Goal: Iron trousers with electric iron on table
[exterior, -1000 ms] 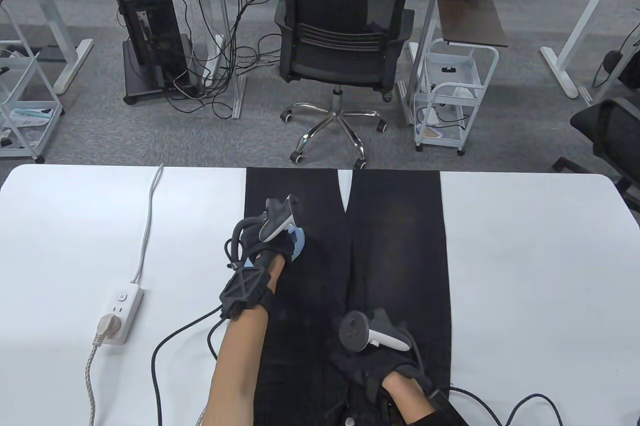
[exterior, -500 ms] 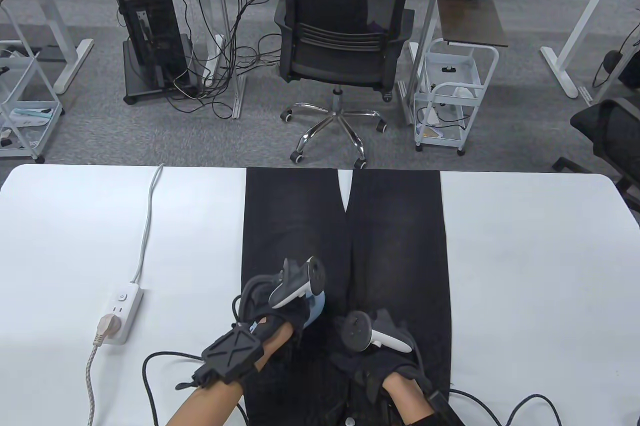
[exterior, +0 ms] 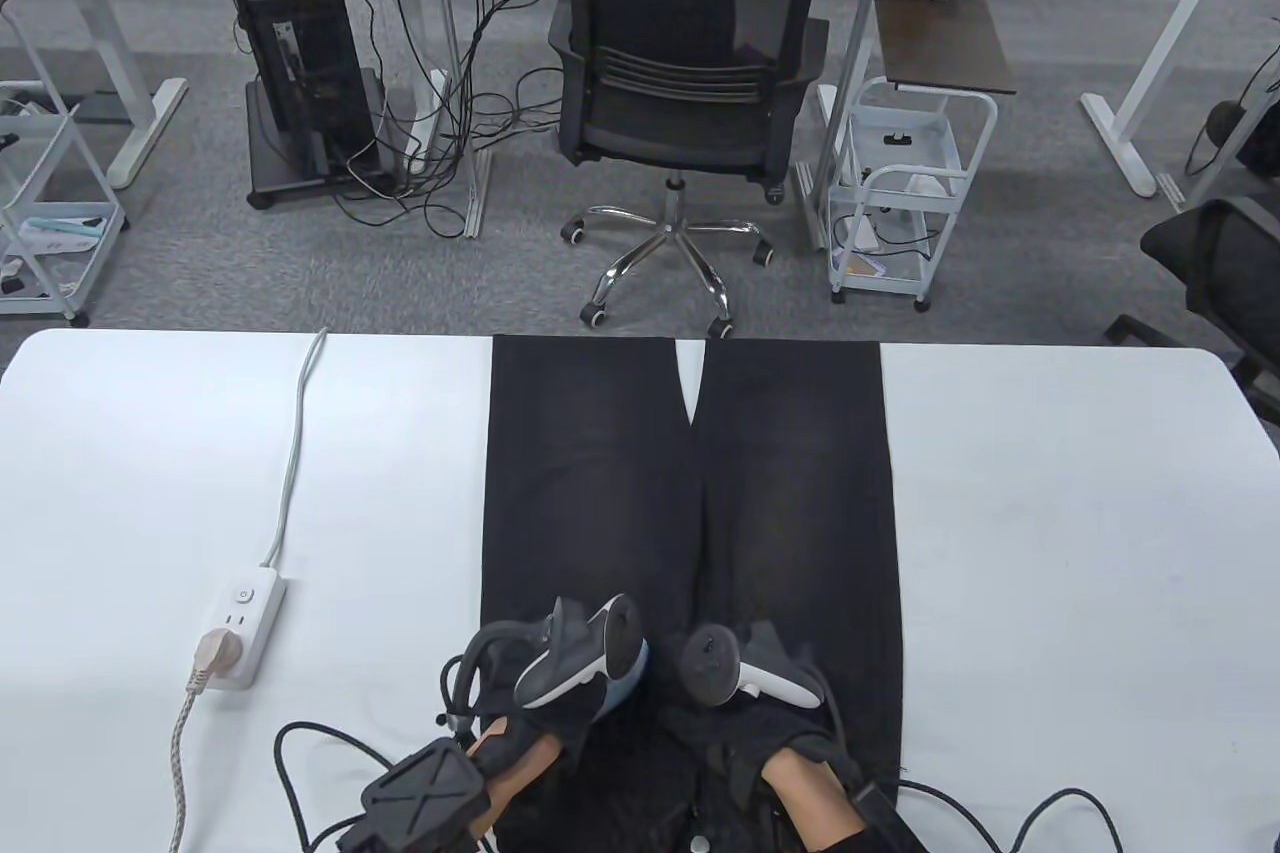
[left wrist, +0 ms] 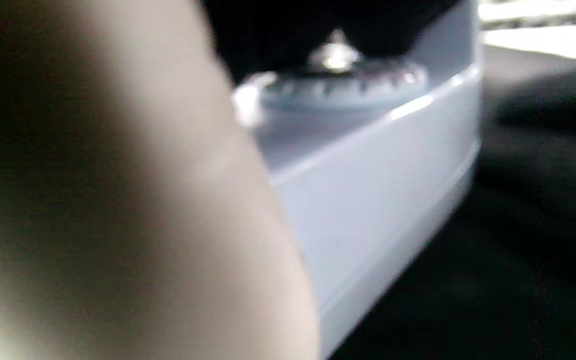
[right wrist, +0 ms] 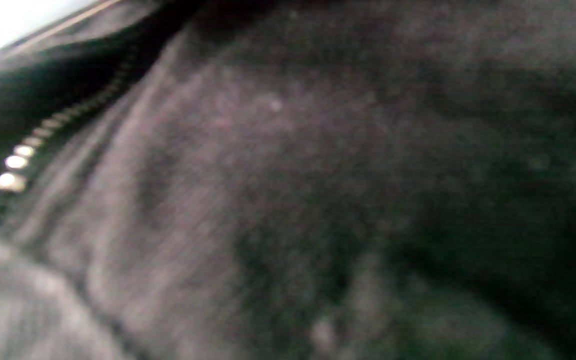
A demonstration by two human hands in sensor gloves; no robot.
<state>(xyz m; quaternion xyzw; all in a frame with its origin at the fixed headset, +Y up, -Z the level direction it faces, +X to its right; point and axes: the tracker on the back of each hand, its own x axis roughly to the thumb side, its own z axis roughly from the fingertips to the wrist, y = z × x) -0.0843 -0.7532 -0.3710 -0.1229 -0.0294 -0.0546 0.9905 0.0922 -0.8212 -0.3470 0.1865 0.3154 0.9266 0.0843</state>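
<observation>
Pale blue plastic shows under the left hand [exterior: 555, 713], whose fingers curl round the iron [exterior: 622, 683], its pale body filling the left wrist view. The iron has slid back from high on the left leg to the upper thigh at 6 o'clock, so that return stroke looks about finished. At 5 o'clock the right hand [exterior: 775, 728] rests on the waist area beside the zip [right wrist: 18, 162]; its fingers cannot be made out. The trousers [exterior: 790, 493], faded black, lie flat on the white table [exterior: 1080, 543], legs pointing to 12 o'clock, mostly smooth.
</observation>
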